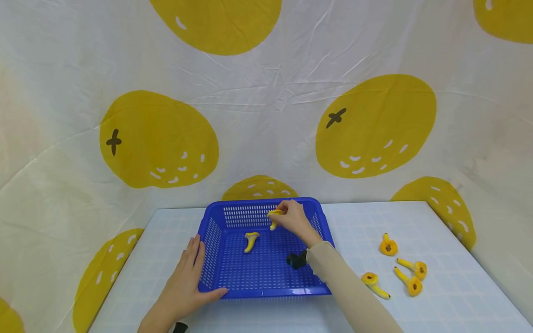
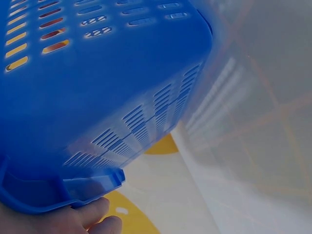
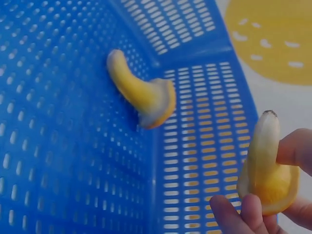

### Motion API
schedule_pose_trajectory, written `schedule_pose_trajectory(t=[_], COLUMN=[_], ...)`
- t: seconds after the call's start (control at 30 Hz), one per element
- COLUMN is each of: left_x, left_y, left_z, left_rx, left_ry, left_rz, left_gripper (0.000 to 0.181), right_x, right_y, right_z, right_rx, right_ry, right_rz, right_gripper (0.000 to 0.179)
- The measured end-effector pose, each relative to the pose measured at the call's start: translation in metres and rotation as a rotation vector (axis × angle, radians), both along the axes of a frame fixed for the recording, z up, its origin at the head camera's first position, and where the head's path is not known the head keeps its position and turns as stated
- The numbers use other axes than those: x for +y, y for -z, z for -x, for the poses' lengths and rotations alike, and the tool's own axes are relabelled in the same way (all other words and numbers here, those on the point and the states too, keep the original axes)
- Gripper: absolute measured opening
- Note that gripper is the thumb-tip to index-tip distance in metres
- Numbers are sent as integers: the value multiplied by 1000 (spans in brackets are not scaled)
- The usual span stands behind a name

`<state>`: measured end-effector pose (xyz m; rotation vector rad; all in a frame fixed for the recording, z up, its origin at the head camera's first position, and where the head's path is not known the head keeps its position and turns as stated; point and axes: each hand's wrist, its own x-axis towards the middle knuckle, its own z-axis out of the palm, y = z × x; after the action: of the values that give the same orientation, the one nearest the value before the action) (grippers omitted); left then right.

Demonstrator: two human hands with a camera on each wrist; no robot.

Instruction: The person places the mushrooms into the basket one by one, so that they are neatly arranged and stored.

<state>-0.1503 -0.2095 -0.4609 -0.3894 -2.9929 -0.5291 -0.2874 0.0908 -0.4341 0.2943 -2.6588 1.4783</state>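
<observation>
My right hand point(image 1: 294, 221) pinches a yellow toy mushroom point(image 3: 265, 165) by its cap, stem hanging down, over the back of the blue plastic basket point(image 1: 270, 292). A second yellow mushroom point(image 1: 251, 241) lies on the basket floor, left of the middle; the right wrist view shows its curved stem and flared cap. My left hand point(image 1: 185, 277) rests against the basket's front left corner, fingers stretched along the left side and thumb at the front rim. In the left wrist view, fingertips point(image 2: 100, 214) touch the rim from outside.
Several more yellow mushrooms, such as the one with a dark centre point(image 1: 388, 245), lie on the pale checked table point(image 1: 354, 231) right of the basket. Behind the table hangs a white cloth point(image 1: 266, 138) with yellow fruit prints. A black wrist device point(image 1: 297, 260) shows at the right cuff.
</observation>
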Motion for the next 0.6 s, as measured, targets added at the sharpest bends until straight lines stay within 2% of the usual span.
schedule_pose_trajectory(t=[0.3, 0.6], left_x=[0, 0], left_y=[0, 0], left_z=[0, 0], left_rx=[-3, -3], left_ry=[-2, -3], left_rz=[1, -2], left_gripper=[128, 128], right_x=[-7, -10], right_y=[9, 15], right_z=[1, 1], right_rx=[-1, -46], right_ry=[-61, -107], right_rz=[-105, -144], right_gripper=[18, 17])
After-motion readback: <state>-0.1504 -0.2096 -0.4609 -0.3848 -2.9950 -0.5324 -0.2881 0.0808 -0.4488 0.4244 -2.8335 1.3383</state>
